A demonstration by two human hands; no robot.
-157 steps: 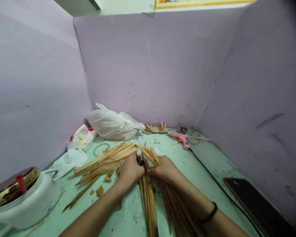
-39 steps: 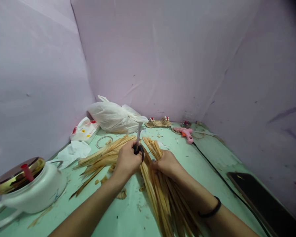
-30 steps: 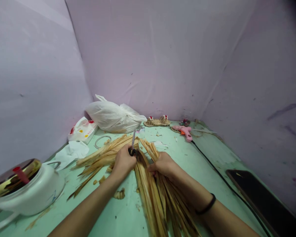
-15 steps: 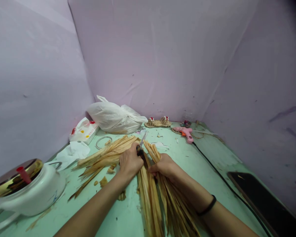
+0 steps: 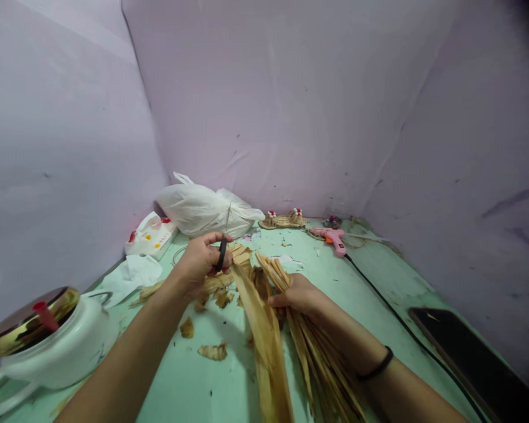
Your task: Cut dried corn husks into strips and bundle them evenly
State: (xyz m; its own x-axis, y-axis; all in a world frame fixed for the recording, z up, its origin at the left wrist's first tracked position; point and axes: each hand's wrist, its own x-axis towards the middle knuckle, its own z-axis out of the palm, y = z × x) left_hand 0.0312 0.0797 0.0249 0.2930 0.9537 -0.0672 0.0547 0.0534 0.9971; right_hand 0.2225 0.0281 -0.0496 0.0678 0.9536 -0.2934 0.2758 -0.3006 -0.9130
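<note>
My left hand (image 5: pixel 200 258) is closed around scissors (image 5: pixel 222 254), whose black handle loop shows at the fingers and whose thin blade points up. The end of a wide, dried, straw-coloured leaf (image 5: pixel 264 341) reaches up to this hand; whether the fingers pinch it, I cannot tell. My right hand (image 5: pixel 298 292) is wrapped round a bundle of dried leaf strips (image 5: pixel 320 364), its cut ends sticking out above the thumb. Behind the left hand, more dried leaves lie partly hidden. Trimmed scraps (image 5: pixel 213 352) are scattered on the green table (image 5: pixel 194 393).
At the left stand a white pot (image 5: pixel 70 352) and a tissue pack (image 5: pixel 152 235). A white plastic bag (image 5: pixel 207 208) rests by the wall, beside woven straw slippers (image 5: pixel 284 220). On the right are a pink glue gun (image 5: pixel 332 238) with its black cord and a dark phone (image 5: pixel 471 358).
My left hand has moved up and left with the scissors, away from the bundle. The wide leaf now slants toward it. Another scrap lies on the table. My right hand stays nearly in place.
</note>
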